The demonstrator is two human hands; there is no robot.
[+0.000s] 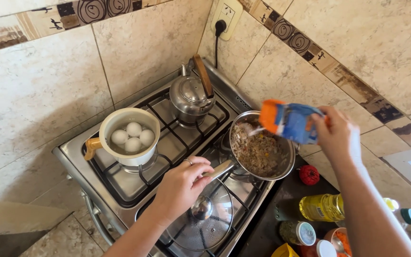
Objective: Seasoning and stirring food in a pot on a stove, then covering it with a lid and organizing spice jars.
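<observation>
- A cream saucepan is sitting on the stove well to the left of the left hand, with four white eggs lying in water inside it.
- A steel kettle with a wooden handle is standing on the back burner, beyond the left hand and apart from it.
- The left hand is closing its fingers around the pan handle, gripping it from above, a ring showing on one finger.
- A glass lid with a metal knob is lying flat on the burner just beneath and in front of that hand.
- The steel pan is sitting between the two hands, holding a chopped, mixed filling.
- The right hand is pinching a blue and orange packet, tilting it over the pan's far rim; white grains are falling from its mouth.
- Below the right forearm, on the dark counter, a bottle of yellow oil, a small red thing and several jars are standing.
</observation>
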